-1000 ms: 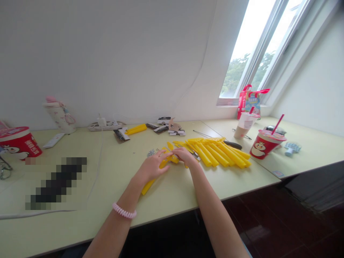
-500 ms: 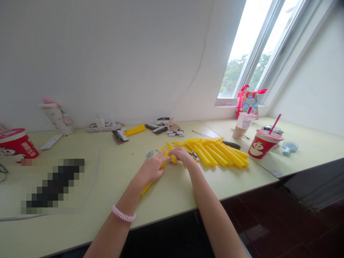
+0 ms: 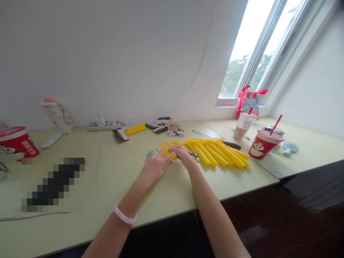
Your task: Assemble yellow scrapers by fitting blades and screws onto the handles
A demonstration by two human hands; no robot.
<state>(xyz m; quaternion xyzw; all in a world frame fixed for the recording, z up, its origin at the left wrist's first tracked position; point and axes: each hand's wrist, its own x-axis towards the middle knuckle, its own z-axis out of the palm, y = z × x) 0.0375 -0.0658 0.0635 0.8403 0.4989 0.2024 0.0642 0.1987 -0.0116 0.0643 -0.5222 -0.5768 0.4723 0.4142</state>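
My left hand [image 3: 152, 170] grips a yellow plastic piece [image 3: 164, 147] at its near side, thumb and forefinger pressed against it. From the right, my right hand [image 3: 183, 154] holds the same piece with bent fingers. A thin silvery strip [image 3: 168, 144] shows along it; the hands cover much of the rest. Just left of the piece lies a small heap of screws [image 3: 149, 154]. To the right of my right hand, several yellow plastic handles [image 3: 215, 154] lie side by side, with some metal parts [image 3: 195, 156] at their left end.
A screwdriver with a black handle [image 3: 231, 144] lies behind the yellow handles. Red cups stand at the right [image 3: 264, 145] and far left [image 3: 20, 145]. Torn card packaging [image 3: 174, 128], another yellow handle [image 3: 135, 129] and a power strip [image 3: 103, 126] lie near the wall.
The long yellow handle that stuck out below my left hand no longer shows there. The held piece has turned, exposing its silvery strip. My left hand has shifted slightly.
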